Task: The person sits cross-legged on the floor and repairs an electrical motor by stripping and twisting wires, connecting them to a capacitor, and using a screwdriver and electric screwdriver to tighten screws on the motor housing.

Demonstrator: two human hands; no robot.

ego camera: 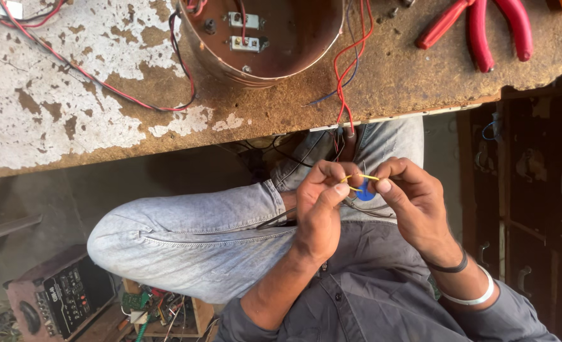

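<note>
Seen from above, the seated person works over the lap, just below the edge of the table. The left hand is closed in a pinch, thumb and forefinger gripping one end of a thin yellow wire; the right hand is likewise closed, its fingertips pinching the other end, so the short length runs taut between the two hands. This two-point hold appears to keep the fine, flexible wire steady and close to the eyes. Just behind the wire, between the hands and partly hidden by the fingers, sits a small blue disc-shaped part; whether the wire joins it cannot be told. Red wires hang from the table edge down toward the hands, coming from an open round metal casing beyond the fingers, whose smooth coppery interior carries small terminal blocks. The table surface is rough and worn, white paint flaking off brown board. Further beyond the right hand lie pliers with glossy red handles. Under the hands are pale, creased denim jeans; below the left forearm, on the floor, stands a dark boxed meter.
</note>
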